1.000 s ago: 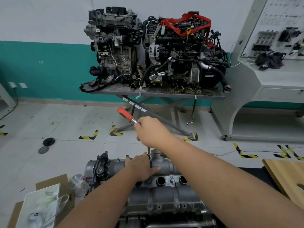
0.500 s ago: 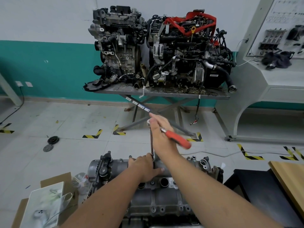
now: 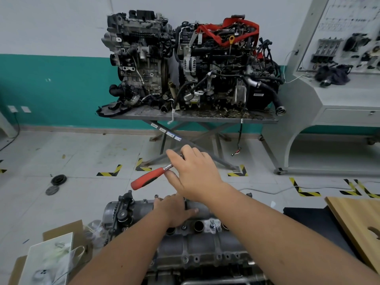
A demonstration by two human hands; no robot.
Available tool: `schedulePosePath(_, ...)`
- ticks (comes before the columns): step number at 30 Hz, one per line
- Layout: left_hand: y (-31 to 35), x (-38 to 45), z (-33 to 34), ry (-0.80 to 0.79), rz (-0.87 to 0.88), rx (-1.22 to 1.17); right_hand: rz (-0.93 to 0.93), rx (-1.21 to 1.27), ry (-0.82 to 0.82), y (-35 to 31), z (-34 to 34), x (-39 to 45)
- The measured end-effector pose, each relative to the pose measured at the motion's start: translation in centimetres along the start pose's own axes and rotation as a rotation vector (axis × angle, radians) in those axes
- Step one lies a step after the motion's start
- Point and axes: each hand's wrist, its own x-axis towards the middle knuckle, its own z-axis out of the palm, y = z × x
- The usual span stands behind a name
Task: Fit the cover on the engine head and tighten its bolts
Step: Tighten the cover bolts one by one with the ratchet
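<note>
Cover already seated on engine head, bolt tightening underway. Right hand fingers curl around ratchet head; left hand fingers spread, pressing cover. Remaining bolts' tightness unclear.

Under the left hand, cylinder head cover: dull grey cast metal, grainy. Ratchet wrench in the right hand: polished metal shank, matt red handle. Right of both hands, board: pale, smooth wood.

Right hand gripping red-handled ratchet, left hand resting on cover, engines behind
</note>
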Motion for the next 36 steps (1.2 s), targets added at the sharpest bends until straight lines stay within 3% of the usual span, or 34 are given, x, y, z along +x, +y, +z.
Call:
schedulePosePath(12,-0.2,0.4,0.3,-0.003,-0.007,0.016,-0.023,-0.006,-0.113,-0.9,-1.0,0.6)
schedulePosePath(19,-0.5,0.5,0.4,-0.018,-0.018,0.041,0.25,0.212,-0.202,-1.8,-1.7,2.2)
schedulePosePath(21,-0.4,0.4,0.4,-0.019,-0.022,0.053,0.454,0.533,-0.269,-1.8,-2.4,2.9)
schedulePosePath(25,-0.3,0.3,0.3,-0.001,-0.029,0.051,1.002,1.759,-0.312,-1.8,-2.8,3.8)
schedulePosePath(28,-0.1,0.3,0.1,-0.012,-0.034,0.041,1.086,2.075,-0.181,-1.0,-1.9,3.3)
schedulePosePath(30,0.0,0.4,0.0,-0.025,-0.046,0.036,1.073,2.115,-0.062,-0.6,-0.8,3.1)
schedulePosePath(32,-0.1,0.4,-0.1,-0.037,-0.055,0.025,0.987,1.986,0.042,-0.5,0.4,2.8)
schedulePosePath(36,0.0,0.5,0.0,-0.042,-0.061,0.03,0.594,1.286,0.251,-1.3,2.1,1.6)
